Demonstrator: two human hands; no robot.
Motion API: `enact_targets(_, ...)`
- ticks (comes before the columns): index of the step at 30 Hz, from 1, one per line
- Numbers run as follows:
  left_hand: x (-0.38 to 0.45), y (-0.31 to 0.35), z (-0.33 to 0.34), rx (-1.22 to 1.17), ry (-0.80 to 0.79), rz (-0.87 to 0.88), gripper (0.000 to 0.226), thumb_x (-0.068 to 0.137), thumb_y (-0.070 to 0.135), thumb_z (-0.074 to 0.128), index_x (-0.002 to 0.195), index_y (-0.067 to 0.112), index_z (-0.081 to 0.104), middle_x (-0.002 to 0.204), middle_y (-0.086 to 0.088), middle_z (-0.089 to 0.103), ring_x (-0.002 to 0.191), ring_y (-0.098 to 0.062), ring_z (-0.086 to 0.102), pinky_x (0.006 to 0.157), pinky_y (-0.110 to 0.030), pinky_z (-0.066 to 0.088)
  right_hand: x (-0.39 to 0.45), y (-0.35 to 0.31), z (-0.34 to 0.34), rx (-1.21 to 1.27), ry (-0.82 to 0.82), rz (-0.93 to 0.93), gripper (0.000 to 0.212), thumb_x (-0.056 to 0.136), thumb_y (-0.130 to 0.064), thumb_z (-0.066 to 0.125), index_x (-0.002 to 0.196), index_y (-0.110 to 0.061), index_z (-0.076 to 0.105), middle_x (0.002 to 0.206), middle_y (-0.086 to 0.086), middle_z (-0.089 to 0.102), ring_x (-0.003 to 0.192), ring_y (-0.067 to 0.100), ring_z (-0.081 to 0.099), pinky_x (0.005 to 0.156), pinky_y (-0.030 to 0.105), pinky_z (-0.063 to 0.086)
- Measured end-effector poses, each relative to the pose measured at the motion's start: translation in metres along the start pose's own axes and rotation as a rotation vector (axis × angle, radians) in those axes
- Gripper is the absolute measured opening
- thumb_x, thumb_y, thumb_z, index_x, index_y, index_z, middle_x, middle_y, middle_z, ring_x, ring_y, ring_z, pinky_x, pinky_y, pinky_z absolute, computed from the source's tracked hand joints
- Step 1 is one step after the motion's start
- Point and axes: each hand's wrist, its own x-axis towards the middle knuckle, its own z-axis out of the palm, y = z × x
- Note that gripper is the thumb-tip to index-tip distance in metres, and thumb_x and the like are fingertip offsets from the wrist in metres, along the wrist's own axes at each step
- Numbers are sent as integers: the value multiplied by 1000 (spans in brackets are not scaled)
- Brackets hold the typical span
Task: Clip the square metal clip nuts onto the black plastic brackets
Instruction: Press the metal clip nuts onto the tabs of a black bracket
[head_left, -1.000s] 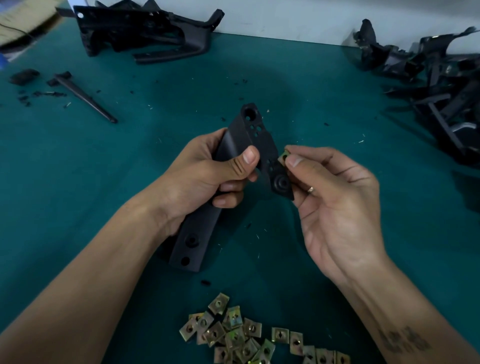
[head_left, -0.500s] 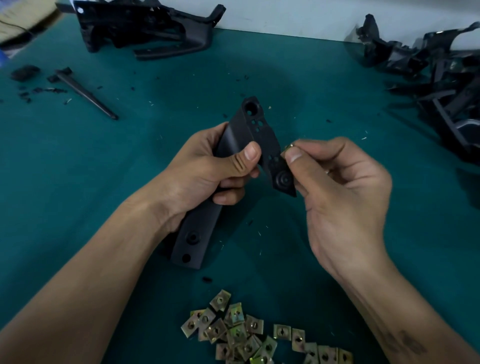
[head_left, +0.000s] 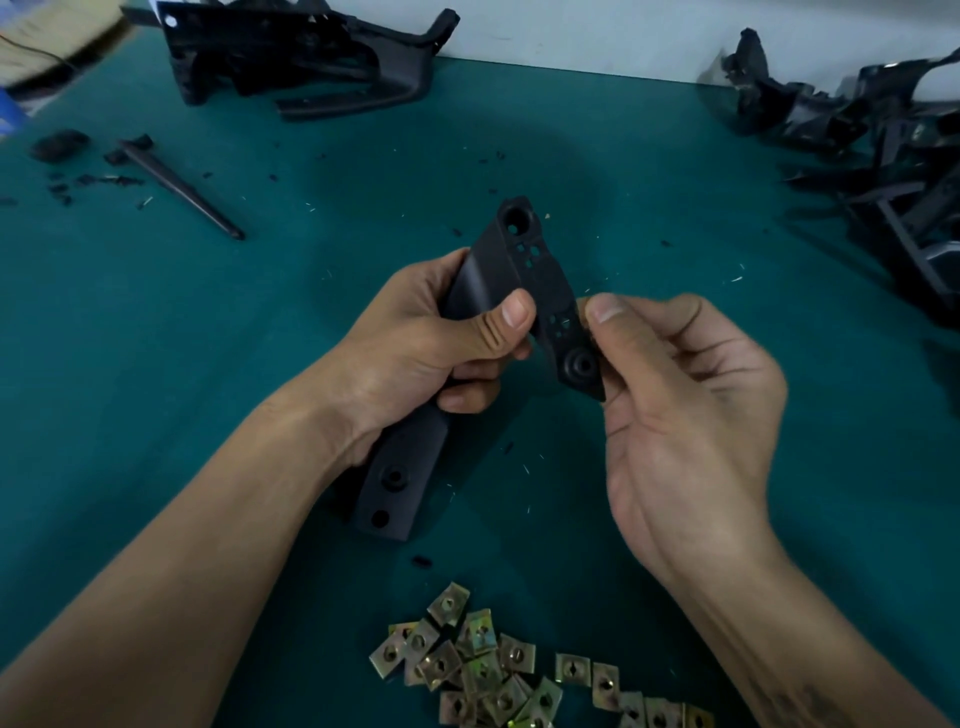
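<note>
Your left hand (head_left: 415, 353) grips the black bracket (head_left: 498, 291); your right hand (head_left: 675, 395) pinches at its edge, contents hidden; loose clip nuts (head_left: 498, 670) lie near the tabletop (head_left: 156, 364) edge.

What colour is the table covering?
Dark teal green table covering, plain and unpatterned, seen in the head view.

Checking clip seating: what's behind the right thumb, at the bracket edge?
The right hand has its thumb against the edge of the black bracket, which the left hand grips. The thumb covers that spot; no clip nut is visible there.

Assembly workshop; green bench (head_left: 156, 364); heaped black plastic parts (head_left: 883, 156); loose clip nuts (head_left: 498, 670)
</note>
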Motion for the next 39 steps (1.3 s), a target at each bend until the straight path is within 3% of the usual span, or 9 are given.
enact_targets(5,1,-1,0,-2,-10,3,9,86,16,65,84,11,58,67,-6,54,46,-9,29,37,-16,29,5,-4,-4,-3,-33,66,13,77,-2,72,69,-11,66,74,14,68,74,27,60,75,41,49)
enact_targets(11,1,-1,-1,11,-37,4,10,83,18,69,84,13,61,68,-6,55,46,-9,29,38,-16,30,10,-6,-6,-71,-54,-6,19,74,4,67,65,-12,62,73,14,61,77,31,50,73,45,43)
enact_targets(15,1,-1,-1,6,-32,4,11,83,18,69,85,12,60,68,-6,55,46,-9,29,38,-16,30,10,-9,-9,-49,-109,78,24,81,9,71,68,-10,63,78,16,64,80,33,56,76,47,50)
enact_targets(20,2,-3,-1,12,0,11,10,85,17,66,85,11,58,68,-7,54,46,-9,29,38,-16,30,-1,-3,-2,50,-53,113,23,85,4,70,68,-10,63,76,12,67,76,27,62,81,49,53)
enact_targets(25,2,-3,-2,-1,-21,28,7,86,15,64,85,10,58,66,-6,53,45,-9,28,37,-16,29,-3,0,-4,53,-203,33,13,83,-7,69,73,-13,62,77,10,66,73,27,63,67,35,53)
enact_targets(28,2,-3,-3,-20,-37,38,21,83,21,67,94,7,57,63,0,54,43,-5,30,37,-15,30,-3,4,-9,-175,-317,-150,29,75,-17,76,97,-11,57,89,3,67,85,23,66,76,31,54)
enact_targets(31,1,-2,-4,-12,-28,53,19,81,24,70,91,11,61,66,-5,49,43,-6,31,36,-16,31,-1,6,-14,-492,-353,-282,41,78,-29,79,107,-16,53,97,-9,67,91,15,67,81,28,52)
enact_targets(35,1,-2,-3,-9,-56,32,22,82,24,70,93,9,58,66,-6,42,45,-7,30,36,-16,30,9,1,-23,-986,-277,-663,36,87,-38,76,91,-6,61,83,0,63,75,17,61,67,31,51)
enact_targets(39,0,-2,-2,-17,-96,-9,17,80,23,71,87,12,60,64,-2,43,45,-7,29,37,-16,29,14,-5,-28,-1134,-292,-842,39,90,-33,73,72,-2,58,69,5,56,62,26,53,55,41,44)
